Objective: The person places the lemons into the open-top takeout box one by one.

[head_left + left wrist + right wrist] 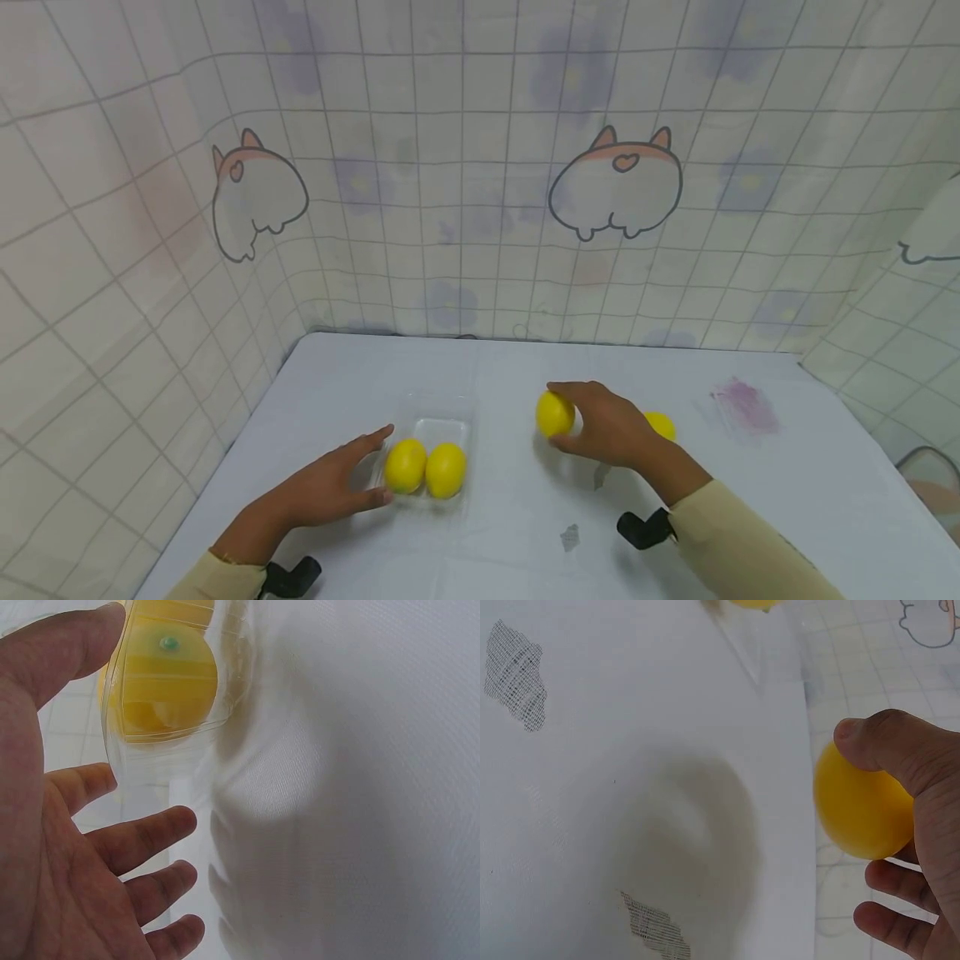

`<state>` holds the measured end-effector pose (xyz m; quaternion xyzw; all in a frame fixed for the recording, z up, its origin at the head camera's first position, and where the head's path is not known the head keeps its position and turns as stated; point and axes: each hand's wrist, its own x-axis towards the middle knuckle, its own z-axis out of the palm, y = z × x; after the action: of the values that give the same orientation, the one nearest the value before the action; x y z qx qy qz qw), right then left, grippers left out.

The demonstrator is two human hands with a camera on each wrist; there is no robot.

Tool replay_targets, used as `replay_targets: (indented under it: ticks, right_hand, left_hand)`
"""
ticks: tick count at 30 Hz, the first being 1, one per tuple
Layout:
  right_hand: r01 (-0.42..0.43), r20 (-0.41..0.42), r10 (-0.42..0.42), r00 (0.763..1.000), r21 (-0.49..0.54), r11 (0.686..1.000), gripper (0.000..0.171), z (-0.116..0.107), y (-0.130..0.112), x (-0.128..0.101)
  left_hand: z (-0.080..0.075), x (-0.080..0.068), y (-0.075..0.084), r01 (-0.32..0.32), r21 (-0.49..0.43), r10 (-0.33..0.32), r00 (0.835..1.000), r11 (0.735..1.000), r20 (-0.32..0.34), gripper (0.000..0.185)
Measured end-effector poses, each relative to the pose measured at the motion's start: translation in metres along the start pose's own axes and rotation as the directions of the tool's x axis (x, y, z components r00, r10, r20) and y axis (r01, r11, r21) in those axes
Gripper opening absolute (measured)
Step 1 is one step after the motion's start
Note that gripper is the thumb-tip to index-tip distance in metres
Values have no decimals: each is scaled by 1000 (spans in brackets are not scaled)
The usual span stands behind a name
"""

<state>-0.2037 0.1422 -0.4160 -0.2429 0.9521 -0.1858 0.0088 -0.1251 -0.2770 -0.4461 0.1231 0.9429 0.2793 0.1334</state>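
Right hand (611,429) grasping lemon (555,414), its long axis unclear, left hand (330,483) released beside tray (442,415)

Beige sleeves (738,533), black wrist mounts (643,528)

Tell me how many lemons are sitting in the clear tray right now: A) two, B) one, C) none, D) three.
A: the head view shows two lemons side by side in the clear tray, while the right hand holds a third lemon above the table and a fourth lemon lies behind that hand; the left hand rests against the tray's left side.
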Motion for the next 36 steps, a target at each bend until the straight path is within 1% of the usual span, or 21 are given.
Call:
replay_targets:
  ticks: [7, 14, 22, 29, 36]
  right_hand:
    - [0, 4, 0, 1000, -1, 1000, 79, 2, -10, 7]
    - [30, -11, -30, 1000, 1, 1000, 79, 3, -19, 12]
    - [16, -9, -16, 1000, 21, 1000, 79, 4, -28, 16]
    - [7, 1, -7, 1000, 34, 999, 79, 5, -37, 21]
    - [32, 2, -32, 999, 65, 997, 78, 7, -42, 25]
  left_hand:
    - [-1, -1, 2, 10, -3, -10, 1000, 1000, 4, 96]
    - [1, 1, 1, 20, 2, -20, 1000, 1000, 1, 97]
    - [1, 0, 1, 28, -1, -28, 1000, 1000, 2, 97]
    - [1, 0, 1, 16, -3, -16, 1000, 1000, -2, 97]
    - [4, 2, 0, 64, -8, -64, 998, 998, -8, 98]
